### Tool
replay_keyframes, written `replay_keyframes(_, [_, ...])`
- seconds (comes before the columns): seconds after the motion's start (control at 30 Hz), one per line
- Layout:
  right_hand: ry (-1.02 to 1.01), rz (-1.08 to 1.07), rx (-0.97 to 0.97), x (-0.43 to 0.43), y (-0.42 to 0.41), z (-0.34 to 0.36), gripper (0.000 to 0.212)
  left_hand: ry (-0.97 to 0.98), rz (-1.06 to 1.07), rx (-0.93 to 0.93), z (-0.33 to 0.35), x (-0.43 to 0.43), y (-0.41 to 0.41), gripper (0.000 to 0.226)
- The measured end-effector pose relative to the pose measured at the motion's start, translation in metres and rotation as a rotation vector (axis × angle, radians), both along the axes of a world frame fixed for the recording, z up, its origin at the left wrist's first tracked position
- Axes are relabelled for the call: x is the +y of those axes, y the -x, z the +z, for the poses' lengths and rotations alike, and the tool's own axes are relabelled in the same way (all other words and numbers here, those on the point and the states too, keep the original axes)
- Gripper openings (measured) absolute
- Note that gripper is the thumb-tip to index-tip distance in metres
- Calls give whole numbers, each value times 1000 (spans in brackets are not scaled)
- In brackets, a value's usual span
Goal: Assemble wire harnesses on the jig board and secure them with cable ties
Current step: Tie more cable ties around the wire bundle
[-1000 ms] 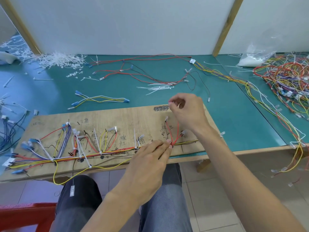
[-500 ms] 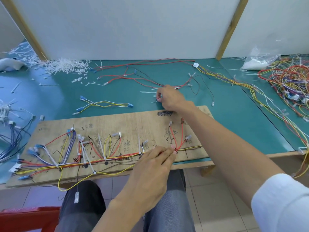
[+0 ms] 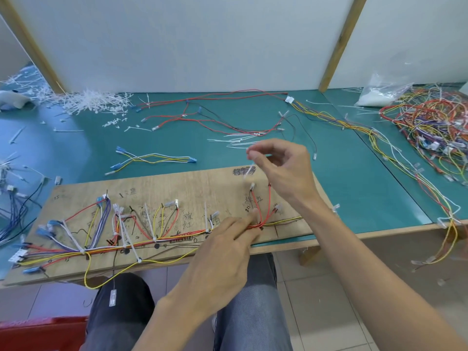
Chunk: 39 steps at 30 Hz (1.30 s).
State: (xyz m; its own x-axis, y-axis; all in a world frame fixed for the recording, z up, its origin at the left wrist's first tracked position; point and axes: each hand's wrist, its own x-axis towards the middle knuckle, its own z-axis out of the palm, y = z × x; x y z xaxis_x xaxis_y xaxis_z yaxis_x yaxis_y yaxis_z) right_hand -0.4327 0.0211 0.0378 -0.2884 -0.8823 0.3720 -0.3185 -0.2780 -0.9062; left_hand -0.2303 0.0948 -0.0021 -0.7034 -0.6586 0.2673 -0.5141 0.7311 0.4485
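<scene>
A wooden jig board (image 3: 192,188) lies across the near edge of the green table. Coloured wires (image 3: 152,240) run along its lower part, tied in places with white cable ties. My left hand (image 3: 228,249) rests on the board, its fingertips pressing the red wire bundle (image 3: 258,225) where the branches meet. My right hand (image 3: 283,171) hovers above the board's far right part and pinches a white cable tie (image 3: 249,169) between thumb and forefinger; the tie hangs down, blurred.
Loose white cable ties (image 3: 235,141) lie on the green table (image 3: 342,173) just beyond the board. A small blue-ended harness (image 3: 154,159) lies left of them, red wires (image 3: 215,117) farther back, a tangled wire heap (image 3: 435,127) at right, tie offcuts (image 3: 86,102) far left.
My right hand reached to the loose ties beyond the board, then came back over the board holding one white cable tie. My left hand stayed pressing the red wires.
</scene>
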Motion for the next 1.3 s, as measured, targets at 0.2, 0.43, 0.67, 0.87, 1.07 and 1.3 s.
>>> replay_keyframes(0.2, [32,148,-180,67,-17,3,14,-58,373,455,13,18,1,3])
replay_keyframes(0.43, [54,197,-252,107,-33,7,59,-236,302,472,26,24,9,21])
replay_keyframes(0.67, [-142,84,-604,122,-31,3,21,-367,316,500,19,25,5,20])
replay_keyframes(0.87, [-255,109,-650,129,-27,-12,29,-362,291,453,20,30,10,23])
replay_keyframes(1.07, [-214,86,-522,136,-27,-23,25,-349,291,393,13,33,15,23])
replay_keyframes(1.3, [-214,131,-453,131,-20,-33,17,-320,307,384,5,31,17,15])
